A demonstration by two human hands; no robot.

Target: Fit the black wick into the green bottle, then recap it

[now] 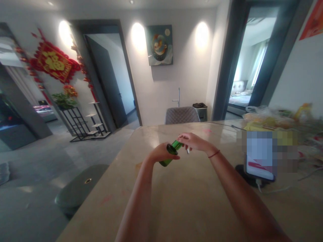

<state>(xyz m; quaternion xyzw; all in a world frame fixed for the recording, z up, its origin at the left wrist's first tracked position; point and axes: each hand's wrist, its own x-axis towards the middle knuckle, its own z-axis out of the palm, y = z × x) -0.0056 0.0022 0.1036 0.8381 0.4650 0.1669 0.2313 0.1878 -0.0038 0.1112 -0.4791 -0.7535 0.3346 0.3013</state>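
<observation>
My left hand is wrapped round a green bottle held tilted above the beige table. My right hand is at the bottle's upper end, fingers closed on it, with a small light object sticking out below the fingers that I cannot make out. A red string circles my right wrist.
A phone on a dark stand with a cable sits at the table's right, with blurred yellow packages behind it. A grey chair stands at the far end, a round stool at the left. Doorways open left and right.
</observation>
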